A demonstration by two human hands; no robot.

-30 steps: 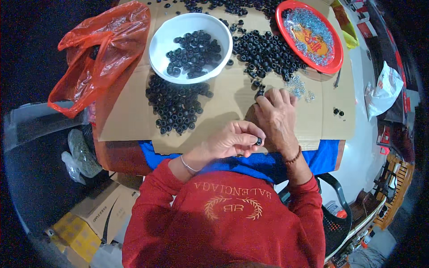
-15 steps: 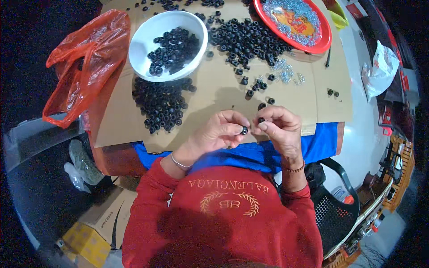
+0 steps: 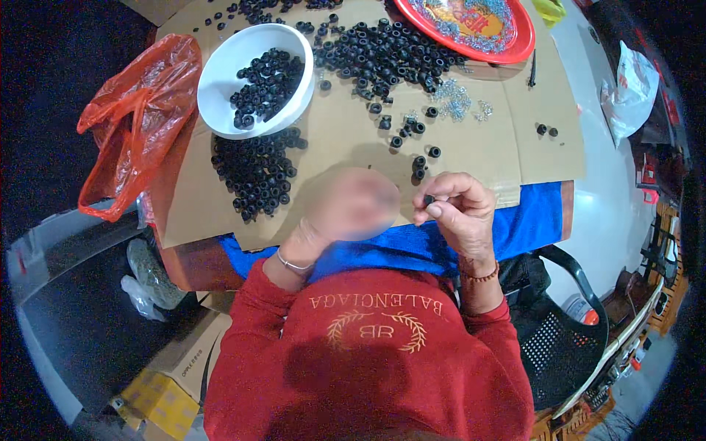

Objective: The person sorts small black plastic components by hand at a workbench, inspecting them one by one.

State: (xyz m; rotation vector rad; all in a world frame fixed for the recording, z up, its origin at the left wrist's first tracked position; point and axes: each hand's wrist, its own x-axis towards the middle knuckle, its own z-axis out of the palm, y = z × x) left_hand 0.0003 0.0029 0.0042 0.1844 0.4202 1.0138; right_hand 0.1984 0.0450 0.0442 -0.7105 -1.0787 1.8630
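- Pinching a small, dark, smooth-looking black part between thumb and index finger, your right hand sits just right of the frame's centre.
- The part's long axis and facing you cannot read here: it is tiny, and your fingertips cover much of it.
- It lies at the left edge of your right hand, with your left hand to its left and a gap between.
- Your left hand is blurred over, so whether it grips anything cannot be told.
- Just above your right hand, loose black parts, short, round and hollow-ended, are scattered on the tan cardboard.
- Higher, at upper centre, spreads a dense black heap, with glassy transparent bits beside its lower right.
- At upper right, a glossy red plate bears more such bits.
- At upper left, a smooth white round bowl contains black parts; a second heap lies below it.
- Further left is a crinkled, see-through red bag.
- Soft blue cloth shows below the cardboard.
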